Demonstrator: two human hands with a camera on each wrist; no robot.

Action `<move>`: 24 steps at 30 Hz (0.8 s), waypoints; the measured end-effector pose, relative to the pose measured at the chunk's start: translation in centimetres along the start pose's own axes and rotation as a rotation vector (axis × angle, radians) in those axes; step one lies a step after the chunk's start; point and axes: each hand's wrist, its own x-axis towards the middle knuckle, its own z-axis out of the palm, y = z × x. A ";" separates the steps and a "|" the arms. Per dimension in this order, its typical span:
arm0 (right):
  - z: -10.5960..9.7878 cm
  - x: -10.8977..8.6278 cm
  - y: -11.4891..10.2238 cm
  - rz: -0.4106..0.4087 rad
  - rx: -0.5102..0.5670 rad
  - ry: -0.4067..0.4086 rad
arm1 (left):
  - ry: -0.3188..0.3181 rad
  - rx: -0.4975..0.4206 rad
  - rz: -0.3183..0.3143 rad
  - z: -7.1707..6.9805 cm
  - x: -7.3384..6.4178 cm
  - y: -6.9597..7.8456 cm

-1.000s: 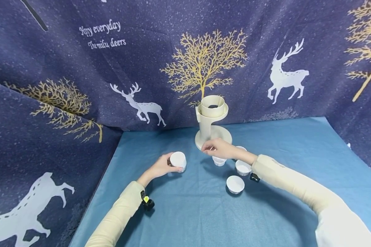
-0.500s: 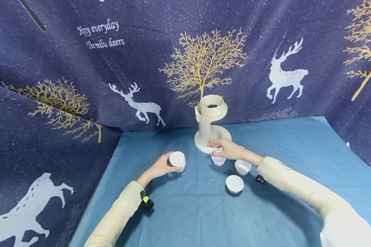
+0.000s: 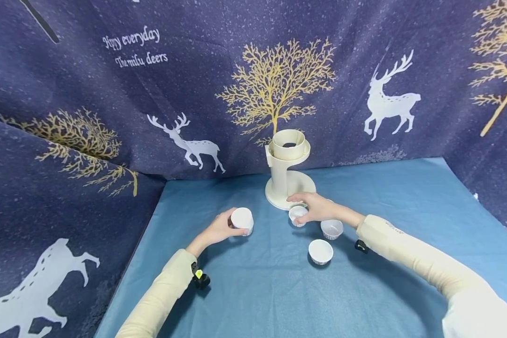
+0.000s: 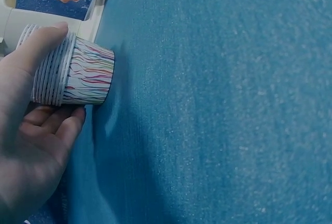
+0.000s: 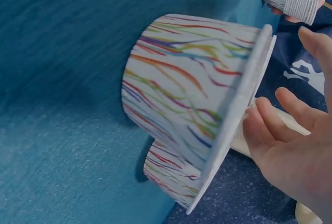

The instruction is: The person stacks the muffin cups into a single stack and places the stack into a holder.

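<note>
So I'm standing here watching someone with a bunch of paper cups on a blue desk (image 3: 253, 291). The left hand (image 3: 218, 229) grips a stack of cups (image 3: 242, 219), thumb on one side and fingers round the other. I'd guess that's because nested cups slide around, and a side grip keeps them together. Rims are up; can't tell whether the bottom touches the desk.

The right hand (image 3: 318, 207) is at the near cup (image 3: 296, 212), just beside the foot of the cream stand (image 3: 280, 180). Its fingers and thumb are spread with a gap between, either side of the rim, which looks like the sensible way to come at a flimsy wall without crushing it. Whether the fingertips actually touch, I can't tell.

The middle cup (image 3: 332, 230) and front cup (image 3: 320, 252) sit apart, mouths up, so probably easy to pick off singly. A bit of another one pokes out behind the right wrist. The stand holds a cream ring (image 3: 288, 148) up top, and its wide round foot presumably stops it tipping.
</note>
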 end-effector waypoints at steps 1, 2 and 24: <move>0.0 -0.1 0.0 0.004 0.001 -0.012 | 0.000 0.000 0.000 0.0 0.0 0.1; -0.1 -0.1 0.0 0.007 0.006 -0.024 | -0.001 -0.002 0.000 -0.1 -0.1 0.2; 0.3 -0.6 0.7 0.070 -0.044 -0.083 | 0.004 -0.011 -0.036 -0.1 0.0 0.0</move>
